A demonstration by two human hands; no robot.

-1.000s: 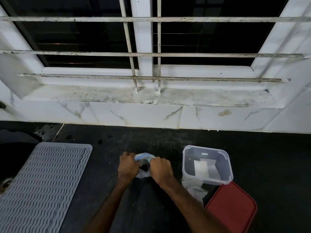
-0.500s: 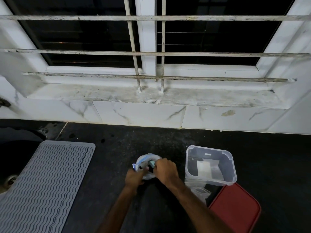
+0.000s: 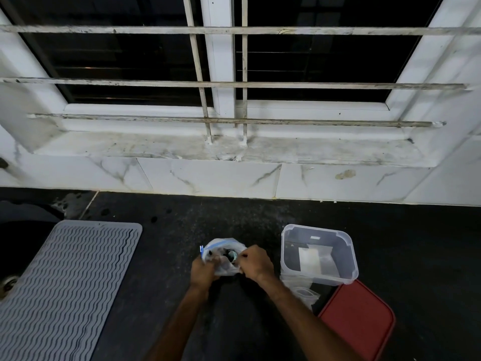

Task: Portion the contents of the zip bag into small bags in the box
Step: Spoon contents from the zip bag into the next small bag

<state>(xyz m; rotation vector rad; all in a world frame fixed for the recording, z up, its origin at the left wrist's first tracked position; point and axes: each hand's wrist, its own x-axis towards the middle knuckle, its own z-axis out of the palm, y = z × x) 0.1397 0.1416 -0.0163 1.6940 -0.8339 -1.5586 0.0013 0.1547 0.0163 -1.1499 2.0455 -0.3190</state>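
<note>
Early yet: fingers of left hand (image 3: 204, 272) and right hand (image 3: 256, 261) pinch zip bag (image 3: 223, 252) rim, mouth spread; dark contents inside; box (image 3: 320, 278) apparently without filled portions.

Clear thin plastic zip bag (image 3: 223, 256), translucent plastic box (image 3: 318, 254), matt red plastic lid (image 3: 358, 317), ribbed grey mat (image 3: 65, 280), speckled dark counter (image 3: 208, 222).

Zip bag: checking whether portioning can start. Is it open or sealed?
Open. The left hand and right hand hold the zip bag apart at its mouth; dark contents show inside.
</note>
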